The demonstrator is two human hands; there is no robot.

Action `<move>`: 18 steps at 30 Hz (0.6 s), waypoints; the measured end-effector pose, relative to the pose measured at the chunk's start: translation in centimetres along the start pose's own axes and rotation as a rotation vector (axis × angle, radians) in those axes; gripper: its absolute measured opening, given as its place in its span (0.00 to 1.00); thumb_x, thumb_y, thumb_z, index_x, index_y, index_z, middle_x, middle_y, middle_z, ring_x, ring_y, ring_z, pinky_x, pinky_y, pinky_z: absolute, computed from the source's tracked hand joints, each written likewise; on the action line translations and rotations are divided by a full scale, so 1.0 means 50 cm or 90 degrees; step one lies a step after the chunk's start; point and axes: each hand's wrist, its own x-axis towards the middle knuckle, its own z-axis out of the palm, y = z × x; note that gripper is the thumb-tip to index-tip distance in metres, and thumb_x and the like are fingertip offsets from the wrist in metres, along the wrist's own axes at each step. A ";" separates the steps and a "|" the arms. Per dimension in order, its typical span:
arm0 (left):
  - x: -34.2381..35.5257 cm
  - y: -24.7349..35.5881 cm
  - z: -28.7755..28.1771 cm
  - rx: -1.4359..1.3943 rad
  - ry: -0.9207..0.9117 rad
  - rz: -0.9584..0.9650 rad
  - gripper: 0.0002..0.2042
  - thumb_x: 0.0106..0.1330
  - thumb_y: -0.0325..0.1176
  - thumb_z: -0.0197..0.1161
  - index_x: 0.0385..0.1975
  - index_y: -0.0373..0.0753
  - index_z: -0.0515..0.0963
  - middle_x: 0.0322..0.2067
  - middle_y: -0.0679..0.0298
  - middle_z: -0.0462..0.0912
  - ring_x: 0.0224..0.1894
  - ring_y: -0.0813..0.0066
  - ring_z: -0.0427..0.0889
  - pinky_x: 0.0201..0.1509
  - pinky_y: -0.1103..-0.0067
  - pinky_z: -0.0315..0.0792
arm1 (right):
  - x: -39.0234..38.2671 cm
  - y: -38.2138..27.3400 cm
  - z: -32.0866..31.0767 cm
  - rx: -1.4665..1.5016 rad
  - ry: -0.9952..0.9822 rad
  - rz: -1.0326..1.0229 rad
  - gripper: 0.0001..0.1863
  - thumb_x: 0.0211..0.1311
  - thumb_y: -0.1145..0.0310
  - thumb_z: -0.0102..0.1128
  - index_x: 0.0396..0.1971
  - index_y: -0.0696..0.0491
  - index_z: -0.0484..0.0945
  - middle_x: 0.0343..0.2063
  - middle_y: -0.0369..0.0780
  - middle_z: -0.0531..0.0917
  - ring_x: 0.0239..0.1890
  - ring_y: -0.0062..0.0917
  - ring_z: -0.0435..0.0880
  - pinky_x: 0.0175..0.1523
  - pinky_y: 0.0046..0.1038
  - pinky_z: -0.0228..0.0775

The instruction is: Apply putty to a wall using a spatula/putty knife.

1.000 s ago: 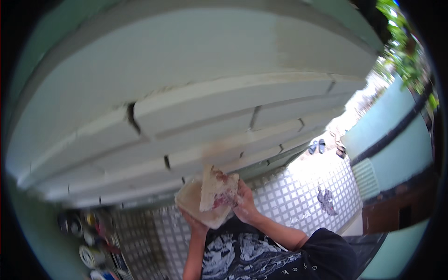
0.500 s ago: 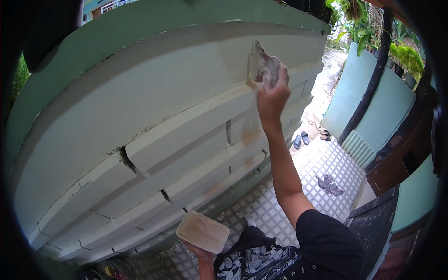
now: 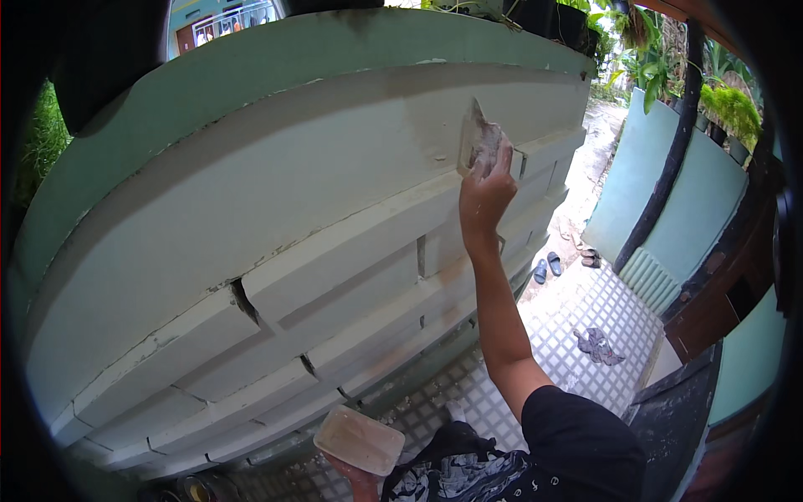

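A person's right hand (image 3: 488, 188) pinched a thin, paste-smeared flat spreader (image 3: 471, 140) at the upper face of a white-painted wall (image 3: 251, 184), thumb and fingers closed about its coated side, a grip that seemed meant to keep the blade flat to the surface; whether it touched could not be told. Low and near the body, the left hand (image 3: 360, 475) bore a shallow rectangular plastic tub (image 3: 360, 441) from beneath, probably to keep it level and within easy reach; its fingers were hidden, so whether they curled or lay flat could not be told. Raised courses patterned the wall like blocks, with dark gaps at some joints and flaking along the ledges, under a green coping (image 3: 368, 60). Beyond the outstretched arm, blue-grey sandals (image 3: 540, 272) and a crumpled grey cloth (image 3: 599, 346) lay on a sunlit checkered tile floor (image 3: 559, 322), while a dark post (image 3: 667, 159) leaned before a pale turquoise wall (image 3: 621, 180) topped by greenery (image 3: 730, 109).
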 end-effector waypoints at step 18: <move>0.127 -0.156 0.051 -0.311 -0.385 0.103 0.33 0.68 0.63 0.33 0.63 0.45 0.60 0.55 0.60 0.71 0.54 0.59 0.75 0.58 0.61 0.72 | 0.036 -0.019 0.023 0.016 -0.046 -0.130 0.27 0.50 0.85 0.53 0.54 0.55 0.73 0.45 0.47 0.81 0.33 0.38 0.86 0.35 0.34 0.78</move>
